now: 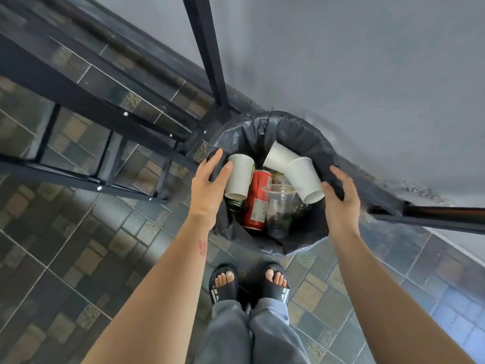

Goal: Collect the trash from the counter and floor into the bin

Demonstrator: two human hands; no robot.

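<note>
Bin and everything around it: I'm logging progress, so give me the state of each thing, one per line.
Bin: upright, black liner in, nearly full.
White paper cups: three, empty, tipped on top.
Red can: lying among the trash.
Clear plastic cup: empty, mouth facing up.
Left hand: open, fingers against the nearest white cup.
Right hand: open, at the liner's rim.

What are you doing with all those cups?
A person stands over a bin lined with a black bag. Both hands are open above it: the left hand beside a white paper cup, the right hand near two more white cups. Inside lie a red can and a clear plastic cup.
</note>
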